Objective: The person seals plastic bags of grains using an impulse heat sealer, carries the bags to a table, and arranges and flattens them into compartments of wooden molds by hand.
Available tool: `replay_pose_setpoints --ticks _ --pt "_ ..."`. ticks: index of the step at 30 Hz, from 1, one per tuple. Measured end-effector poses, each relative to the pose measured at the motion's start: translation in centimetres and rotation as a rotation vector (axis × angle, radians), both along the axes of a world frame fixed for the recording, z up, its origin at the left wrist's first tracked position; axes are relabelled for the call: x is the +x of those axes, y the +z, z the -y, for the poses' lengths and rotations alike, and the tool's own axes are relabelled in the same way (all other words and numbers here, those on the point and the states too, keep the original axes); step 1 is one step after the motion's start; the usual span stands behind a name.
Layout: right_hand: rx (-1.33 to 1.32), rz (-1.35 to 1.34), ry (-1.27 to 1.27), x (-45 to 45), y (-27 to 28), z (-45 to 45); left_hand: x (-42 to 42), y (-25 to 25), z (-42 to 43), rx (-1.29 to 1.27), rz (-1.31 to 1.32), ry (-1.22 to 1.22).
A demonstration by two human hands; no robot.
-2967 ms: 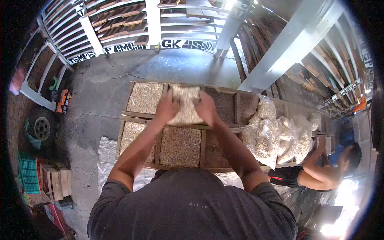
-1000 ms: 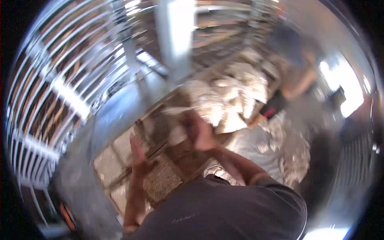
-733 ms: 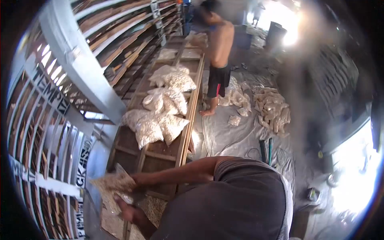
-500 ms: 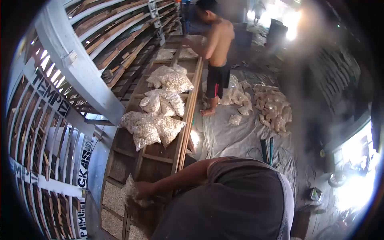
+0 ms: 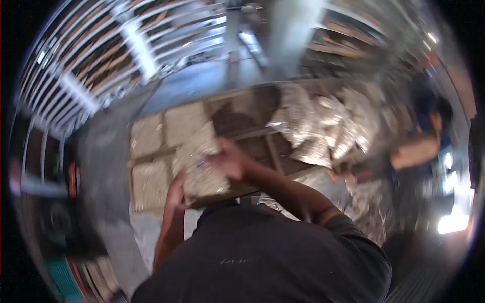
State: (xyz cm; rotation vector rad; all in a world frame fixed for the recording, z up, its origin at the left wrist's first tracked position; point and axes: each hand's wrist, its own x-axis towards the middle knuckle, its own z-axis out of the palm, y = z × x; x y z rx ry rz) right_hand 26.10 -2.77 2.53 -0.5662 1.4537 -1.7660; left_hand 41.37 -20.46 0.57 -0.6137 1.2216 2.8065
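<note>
A clear plastic bag of small pale pieces (image 5: 203, 174) lies over the wooden tray between my hands. My left hand (image 5: 177, 193) grips its near left side, with the fingers up along the plastic. At the bag's right side, my right hand (image 5: 230, 160) has its fingers closed on the plastic; motion blurs the fingertips. The divided wooden tray (image 5: 252, 135) holds flat layers of the same pale pieces (image 5: 150, 184) in its left compartments. Darker compartments without such a layer show right of the bag.
Several filled plastic bags (image 5: 323, 121) lie heaped on the tray's right part. Another person (image 5: 419, 151) bends at the far right. More bags (image 5: 369, 202) lie on the floor sheet behind. A slatted rack and a pale post (image 5: 293, 40) stand beyond the tray.
My view has swung round to face the tray from its long side. Both hands now show at the bag, where before only one arm reached to a plastic bag over the tray.
</note>
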Motion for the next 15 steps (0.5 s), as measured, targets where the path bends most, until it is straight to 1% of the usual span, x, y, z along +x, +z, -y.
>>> replay_pose_setpoints --ticks 1,2,4,7,10,11,12,13,14,15 --pt "-0.071 0.179 0.065 -0.3 -0.8 -0.4 -1.2 0.3 1.5 -0.119 0.064 -0.115" --pt "-0.107 0.300 0.067 -0.4 -0.6 -0.8 -2.0 0.4 3.1 -0.235 0.129 -0.247" --pt "0.022 0.495 -0.006 -1.1 -5.9 -0.2 -2.9 2.2 2.8 -0.290 0.016 -0.081" --pt "0.017 0.409 0.010 -0.8 -6.4 0.0 -2.4 2.8 3.7 -0.477 0.112 -0.007" --pt "0.402 -0.309 -0.065 -1.6 -4.2 -1.6 -1.8 0.1 7.3 -1.065 0.336 -0.092" --pt "0.417 -0.491 -0.039 -2.3 -5.1 -2.0 -1.5 1.0 7.8 -1.439 0.237 -0.115" --pt "0.432 -0.675 -0.029 -2.9 -5.4 -2.3 -1.6 -0.2 9.1 -1.658 0.099 -0.185" --pt "0.455 -0.716 -0.017 -3.5 -5.4 -2.7 -2.4 -2.1 10.8 -1.872 -0.063 -0.237" --pt "0.440 -0.867 -0.079 -4.1 -5.3 -2.7 -3.9 -3.0 11.7 -2.085 -0.239 -0.267" --pt "0.434 -1.019 -0.153 -4.1 -3.0 -2.1 -4.2 -1.5 11.3 -2.073 -0.387 -0.249"
